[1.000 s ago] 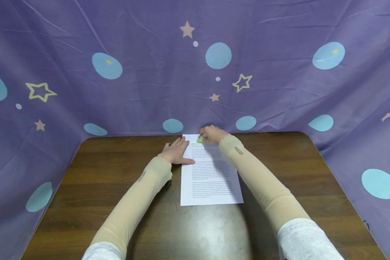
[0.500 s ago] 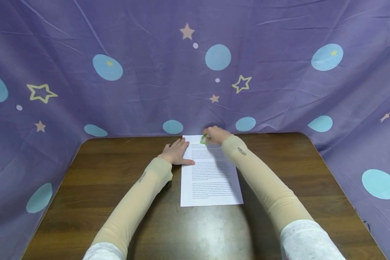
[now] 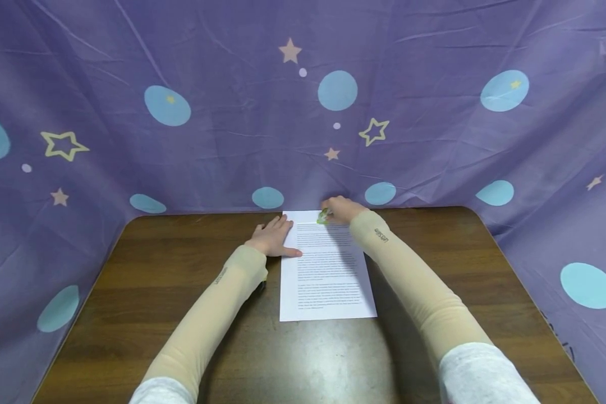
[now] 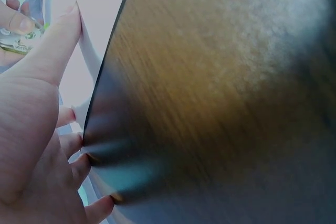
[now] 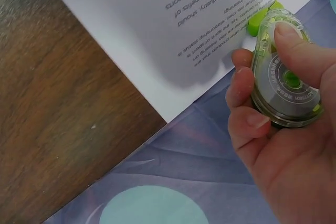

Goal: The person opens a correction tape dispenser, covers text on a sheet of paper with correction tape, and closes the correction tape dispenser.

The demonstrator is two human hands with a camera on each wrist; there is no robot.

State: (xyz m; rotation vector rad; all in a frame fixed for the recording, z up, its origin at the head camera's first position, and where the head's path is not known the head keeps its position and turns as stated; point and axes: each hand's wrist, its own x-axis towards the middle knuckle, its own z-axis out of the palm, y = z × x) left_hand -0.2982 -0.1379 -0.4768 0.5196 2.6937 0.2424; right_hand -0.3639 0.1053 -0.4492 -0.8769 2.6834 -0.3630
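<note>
A white sheet of printed paper (image 3: 328,275) lies on the wooden table, its top end at the far edge. My left hand (image 3: 271,238) rests on the sheet's upper left edge, fingers spread and thumb (image 4: 63,35) laid over the paper. Near the top lines of text, my right hand (image 3: 344,210) grips a clear correction tape dispenser (image 5: 281,85) with a green hub. Thumb on one face, fingers curled round the other side, it points its bright green tip (image 5: 257,23) down at the page. The tip's contact side is hidden.
The brown table (image 3: 182,292) extends on both sides of the sheet. Behind its far edge hangs a purple curtain (image 3: 232,129) with stars and blue spots, close beyond the right hand. Beige sleeves (image 3: 404,280) cover both forearms.
My right hand has slid a short way to the right along the top of the page with the correction tape. The left hand and the paper have stayed in place.
</note>
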